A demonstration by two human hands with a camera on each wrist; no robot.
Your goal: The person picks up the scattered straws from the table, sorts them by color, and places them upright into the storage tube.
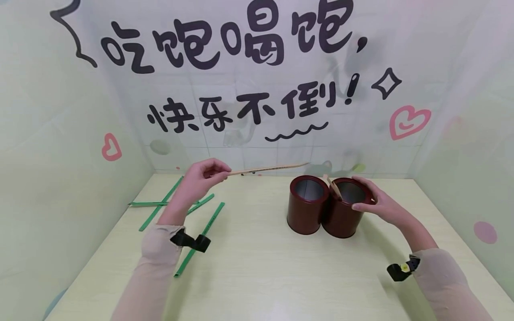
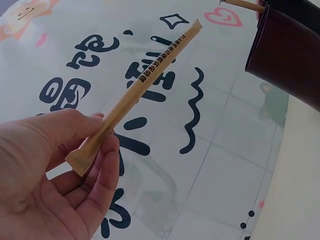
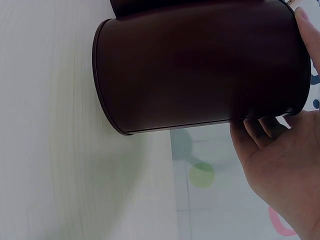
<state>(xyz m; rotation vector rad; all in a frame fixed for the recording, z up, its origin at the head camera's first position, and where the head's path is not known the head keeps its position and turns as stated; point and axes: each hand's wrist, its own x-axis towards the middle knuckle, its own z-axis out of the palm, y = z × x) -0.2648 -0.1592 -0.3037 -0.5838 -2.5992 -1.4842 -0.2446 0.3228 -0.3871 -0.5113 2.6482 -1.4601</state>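
Note:
My left hand [image 1: 196,182] pinches one end of a brown paper-wrapped straw [image 2: 142,82] between thumb and fingers. The straw [image 1: 273,169] is held above the table, its free end pointing right toward two dark red cylindrical canisters. Both canisters stand upright side by side: the left canister [image 1: 304,216] has an open top, and so does the right canister [image 1: 341,219]. Around the right canister's rim and far side my right hand [image 1: 383,205] is curled, thumb at the near side. Brown wrapped straws [image 1: 335,189] lean in the right canister's mouth; their lower parts are hidden.
Several green wrapped straws [image 1: 201,236] lie scattered on the left of the pale wooden table [image 1: 257,267], some crossing and partly behind my left forearm. A printed white backdrop [image 1: 257,147] rises behind the table and along both sides.

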